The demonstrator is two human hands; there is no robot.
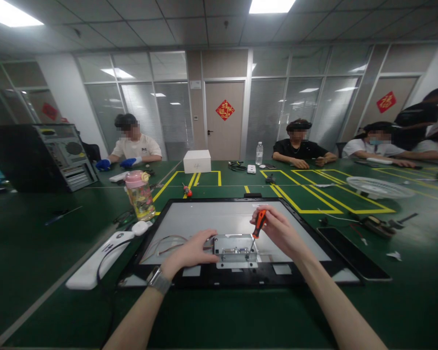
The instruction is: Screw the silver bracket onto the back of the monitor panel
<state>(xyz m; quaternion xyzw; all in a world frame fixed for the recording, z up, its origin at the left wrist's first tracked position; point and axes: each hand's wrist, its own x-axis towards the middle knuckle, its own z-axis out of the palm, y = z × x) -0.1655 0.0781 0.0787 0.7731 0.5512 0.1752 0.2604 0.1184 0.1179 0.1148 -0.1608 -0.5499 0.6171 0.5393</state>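
A monitor panel (204, 214) with a black frame lies flat on the table in front of me, its grey back facing up. Near its front edge sits a silver metal bracket (226, 240) with connector ports along it. My left hand (193, 250), a watch on its wrist, grips the bracket's left end between thumb and fingers. An orange and black screwdriver (260, 223) is held in my right hand (277, 228), tilted, its tip down at the bracket's right part. Whether the tip sits in a screw is too small to tell. Thin cables (170, 245) lie left of the bracket.
Left of the panel are a white power bank (98, 262) with a black cable and a pink-lidded bottle (139, 194). A black strip (354, 253) lies to the right. Farther off stand a computer case (40, 155) and a white box (197, 161). Several people sit across the table.
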